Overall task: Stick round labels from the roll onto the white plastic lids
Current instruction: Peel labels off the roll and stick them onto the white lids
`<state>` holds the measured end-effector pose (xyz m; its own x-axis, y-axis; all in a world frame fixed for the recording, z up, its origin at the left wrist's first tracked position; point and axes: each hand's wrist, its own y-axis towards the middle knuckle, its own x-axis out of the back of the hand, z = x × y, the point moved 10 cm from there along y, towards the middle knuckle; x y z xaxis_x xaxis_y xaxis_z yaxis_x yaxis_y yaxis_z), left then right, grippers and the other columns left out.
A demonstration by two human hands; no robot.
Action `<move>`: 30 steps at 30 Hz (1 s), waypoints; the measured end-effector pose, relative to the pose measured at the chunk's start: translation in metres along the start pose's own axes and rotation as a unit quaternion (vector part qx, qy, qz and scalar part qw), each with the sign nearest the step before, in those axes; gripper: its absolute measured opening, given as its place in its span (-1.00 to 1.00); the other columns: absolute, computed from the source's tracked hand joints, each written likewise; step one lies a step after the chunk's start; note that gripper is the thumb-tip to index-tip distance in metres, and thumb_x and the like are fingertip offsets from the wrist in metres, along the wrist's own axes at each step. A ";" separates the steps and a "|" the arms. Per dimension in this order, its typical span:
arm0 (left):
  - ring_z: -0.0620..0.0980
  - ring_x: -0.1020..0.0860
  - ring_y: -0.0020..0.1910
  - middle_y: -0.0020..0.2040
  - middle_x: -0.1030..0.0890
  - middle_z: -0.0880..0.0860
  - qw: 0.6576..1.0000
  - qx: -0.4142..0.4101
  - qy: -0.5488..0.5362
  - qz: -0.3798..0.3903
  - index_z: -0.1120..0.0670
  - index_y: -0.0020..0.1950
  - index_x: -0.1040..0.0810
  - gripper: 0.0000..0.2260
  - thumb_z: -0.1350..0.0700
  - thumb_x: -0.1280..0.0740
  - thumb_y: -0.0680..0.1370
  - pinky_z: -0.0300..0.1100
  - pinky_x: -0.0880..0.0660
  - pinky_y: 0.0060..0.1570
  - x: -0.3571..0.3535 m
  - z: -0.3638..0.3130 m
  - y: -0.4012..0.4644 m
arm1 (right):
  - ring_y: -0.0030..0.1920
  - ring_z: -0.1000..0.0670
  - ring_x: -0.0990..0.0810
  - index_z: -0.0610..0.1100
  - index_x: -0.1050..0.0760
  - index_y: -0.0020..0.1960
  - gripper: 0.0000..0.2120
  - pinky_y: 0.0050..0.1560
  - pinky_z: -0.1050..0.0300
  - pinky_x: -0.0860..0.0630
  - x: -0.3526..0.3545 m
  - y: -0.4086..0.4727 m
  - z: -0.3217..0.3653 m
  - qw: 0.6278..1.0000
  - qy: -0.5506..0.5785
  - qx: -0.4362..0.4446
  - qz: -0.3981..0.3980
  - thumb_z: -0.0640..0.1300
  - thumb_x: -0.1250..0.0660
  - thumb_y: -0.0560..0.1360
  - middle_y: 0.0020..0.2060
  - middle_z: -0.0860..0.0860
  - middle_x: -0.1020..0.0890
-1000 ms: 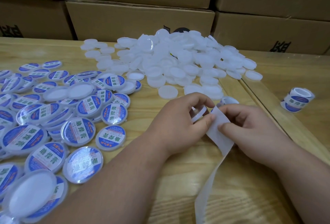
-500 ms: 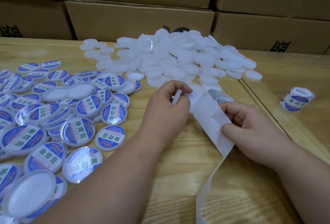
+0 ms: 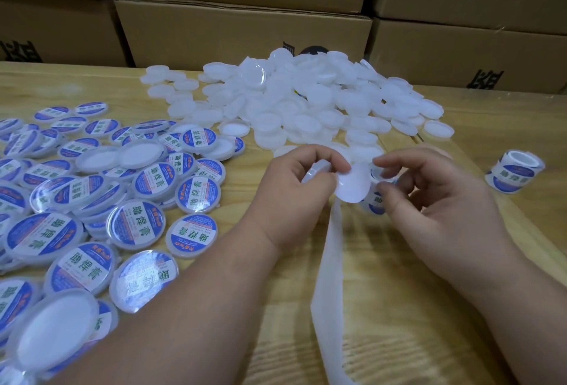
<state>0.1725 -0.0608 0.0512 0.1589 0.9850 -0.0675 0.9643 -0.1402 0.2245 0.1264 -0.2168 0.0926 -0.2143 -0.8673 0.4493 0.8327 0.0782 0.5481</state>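
Observation:
My left hand [image 3: 299, 188] holds a white plastic lid [image 3: 317, 169] on edge between fingers and thumb, and its thumb pinches a round label [image 3: 352, 186] seen from its white back. My right hand [image 3: 429, 197] grips the label roll [image 3: 376, 197], fingers curled round its top and side. A white backing strip [image 3: 329, 277] hangs from the roll toward the near edge of the table. A heap of blank white lids [image 3: 306, 105] lies beyond my hands. Labelled blue-and-white lids [image 3: 138, 225] cover the left of the table.
A second label roll [image 3: 514, 174] stands at the right on the wooden table [image 3: 414, 308]. Stacked cardboard boxes [image 3: 245, 31] line the far edge behind the heap. A seam between two tabletops runs at the right, near the blank lids.
My left hand drew back from the heap with a lid. The label has come off the backing strip and now hangs between both hands. My right hand shifted up onto the roll.

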 end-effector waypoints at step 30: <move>0.11 -0.54 -0.39 -0.10 -0.69 0.14 0.980 0.076 -0.186 0.001 -0.06 0.07 -0.59 -0.70 -0.08 -0.08 0.71 -0.14 -0.16 -0.45 0.002 0.019 0.007 | -0.37 0.14 -0.57 0.11 -0.62 0.06 -0.69 -0.35 0.37 -0.47 -0.011 -0.003 -0.016 0.971 0.199 -0.119 -0.064 -0.27 -0.49 0.48 -0.29 0.11 -0.70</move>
<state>0.1836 -0.0618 0.0341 0.2002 0.8836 -0.4232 0.9797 -0.1833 0.0806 0.1347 -0.2158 0.0751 -0.1479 -0.9875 0.0540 0.9168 -0.1164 0.3821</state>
